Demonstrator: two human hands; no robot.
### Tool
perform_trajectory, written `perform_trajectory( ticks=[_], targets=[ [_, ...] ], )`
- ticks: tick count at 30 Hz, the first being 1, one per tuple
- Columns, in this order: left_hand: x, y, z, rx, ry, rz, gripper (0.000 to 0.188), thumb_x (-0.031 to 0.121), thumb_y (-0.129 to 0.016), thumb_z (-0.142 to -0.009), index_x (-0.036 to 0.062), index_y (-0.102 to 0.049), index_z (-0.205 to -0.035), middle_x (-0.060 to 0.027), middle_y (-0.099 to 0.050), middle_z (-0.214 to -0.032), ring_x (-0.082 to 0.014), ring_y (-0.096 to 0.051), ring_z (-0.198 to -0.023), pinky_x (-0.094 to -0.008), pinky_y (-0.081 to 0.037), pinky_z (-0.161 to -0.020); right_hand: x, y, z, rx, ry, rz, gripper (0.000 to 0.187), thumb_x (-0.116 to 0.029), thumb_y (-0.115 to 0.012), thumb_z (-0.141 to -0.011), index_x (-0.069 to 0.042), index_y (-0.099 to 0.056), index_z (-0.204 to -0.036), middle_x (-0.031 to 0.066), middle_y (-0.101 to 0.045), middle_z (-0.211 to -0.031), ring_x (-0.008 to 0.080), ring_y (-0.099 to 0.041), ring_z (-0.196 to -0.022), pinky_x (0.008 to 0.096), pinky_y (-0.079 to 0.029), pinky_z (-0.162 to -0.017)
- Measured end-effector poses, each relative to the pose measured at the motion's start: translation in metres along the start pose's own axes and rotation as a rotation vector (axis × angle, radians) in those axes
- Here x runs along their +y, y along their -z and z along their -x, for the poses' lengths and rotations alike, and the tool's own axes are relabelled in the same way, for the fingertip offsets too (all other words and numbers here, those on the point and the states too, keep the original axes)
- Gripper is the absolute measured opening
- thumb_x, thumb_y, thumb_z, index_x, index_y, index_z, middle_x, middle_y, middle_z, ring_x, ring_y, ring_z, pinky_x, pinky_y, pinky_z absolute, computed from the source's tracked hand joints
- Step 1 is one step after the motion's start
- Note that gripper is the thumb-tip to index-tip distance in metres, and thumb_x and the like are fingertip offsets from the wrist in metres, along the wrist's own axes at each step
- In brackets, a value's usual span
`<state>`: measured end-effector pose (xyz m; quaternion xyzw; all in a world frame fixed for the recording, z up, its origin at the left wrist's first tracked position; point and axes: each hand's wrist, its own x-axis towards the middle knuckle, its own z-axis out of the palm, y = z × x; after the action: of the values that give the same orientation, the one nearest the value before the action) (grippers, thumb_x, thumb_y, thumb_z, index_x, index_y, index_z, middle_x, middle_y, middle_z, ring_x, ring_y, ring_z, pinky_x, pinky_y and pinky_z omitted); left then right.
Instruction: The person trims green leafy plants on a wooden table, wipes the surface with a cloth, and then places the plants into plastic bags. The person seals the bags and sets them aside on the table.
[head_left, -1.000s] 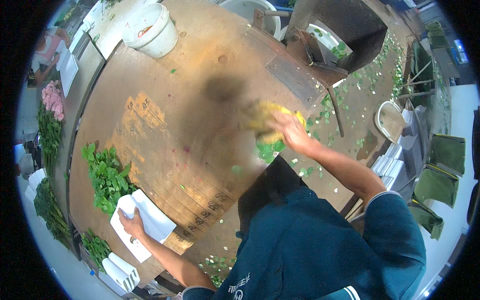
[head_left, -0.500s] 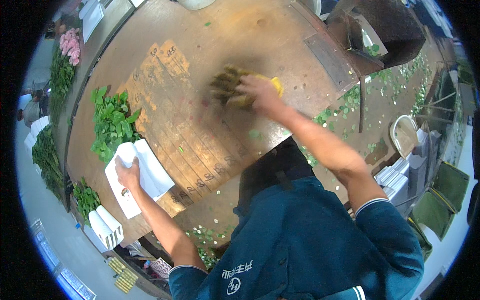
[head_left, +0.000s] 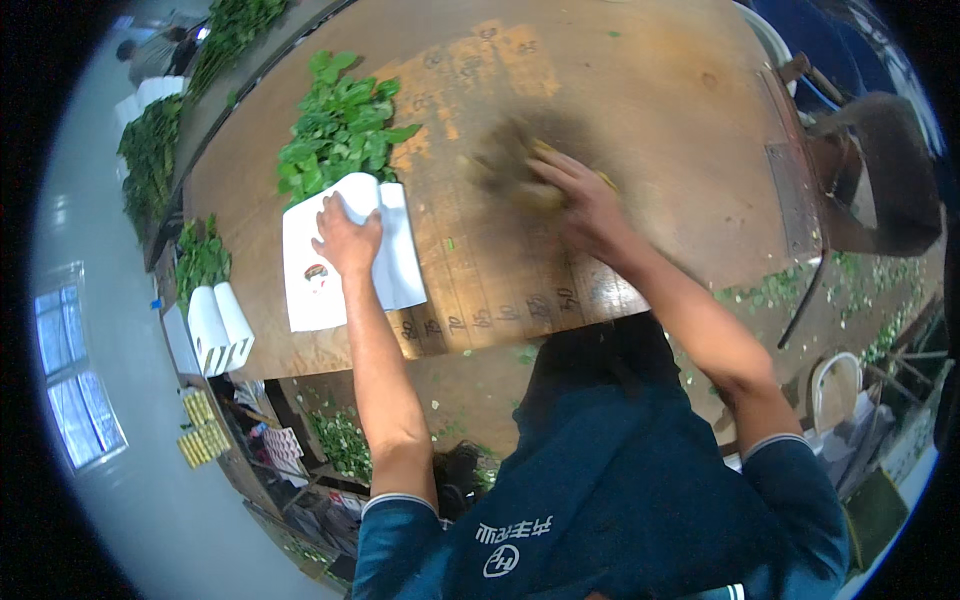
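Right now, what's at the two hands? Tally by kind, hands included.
Left hand and right hand: 2
White paper wrap: 1
Leafy green bunch: 1
Yellow-brown cloth or glove, blurred: 1
Total: 5

flower workshop: scale-marked wooden worktable (head_left: pixel 690 130), leafy bunch (head_left: pixel 340 130) in white wrapper (head_left: pixel 402 250), floor (head_left: pixel 460 388) littered with what seem loose leaves (head_left: pixel 340 445).

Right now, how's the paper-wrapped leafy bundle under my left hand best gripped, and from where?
Probably by the white paper wrap, coming from the table's near edge, your left hand closing over the rounded fold from above: that fold stands up from the flatter paper around it, while green leaves fan out loosely at the far end.
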<state>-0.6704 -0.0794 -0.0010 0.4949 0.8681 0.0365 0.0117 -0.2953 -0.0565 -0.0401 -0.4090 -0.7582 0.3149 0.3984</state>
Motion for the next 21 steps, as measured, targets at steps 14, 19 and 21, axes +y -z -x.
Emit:
perform_trajectory(
  ticks=[14,19,21],
  targets=[
    [-0.014,-0.023,0.004,0.127,-0.075,-0.018,0.089,0.038,-0.080,-0.078,0.0082,-0.043,-0.153,-0.0150,-0.042,-0.161,-0.0361,-0.035,-0.150,-0.0670,-0.024,-0.118,-0.064,-0.037,0.137,-0.952,0.237,-0.047,0.050,-0.013,-0.067,-0.077,-0.010,-0.068,-0.127,0.0121,-0.059,-0.145,0.0314,-0.051,-0.138,0.0501,-0.042,-0.108],
    [-0.043,-0.036,-0.016,0.092,-0.133,0.130,0.091,0.041,-0.083,-0.078,0.0003,-0.045,-0.150,-0.0228,-0.047,-0.153,-0.0384,-0.043,-0.143,-0.0579,-0.033,-0.114,0.003,0.046,0.112,-0.285,0.014,0.205,0.063,-0.002,-0.066,-0.073,-0.006,-0.063,-0.136,0.0149,-0.055,-0.149,0.0368,-0.042,-0.144,0.0492,-0.035,-0.117],
    [-0.042,-0.028,-0.019,0.158,-0.190,0.042,0.084,0.032,-0.085,-0.078,0.0008,-0.050,-0.147,-0.0231,-0.053,-0.148,-0.0393,-0.050,-0.137,-0.0512,-0.040,-0.112,0.034,0.099,0.140,-0.210,-0.235,0.517,0.059,-0.002,-0.065,-0.075,-0.006,-0.064,-0.134,0.0144,-0.054,-0.150,0.0368,-0.043,-0.143,0.0499,-0.036,-0.116]
  ],
)
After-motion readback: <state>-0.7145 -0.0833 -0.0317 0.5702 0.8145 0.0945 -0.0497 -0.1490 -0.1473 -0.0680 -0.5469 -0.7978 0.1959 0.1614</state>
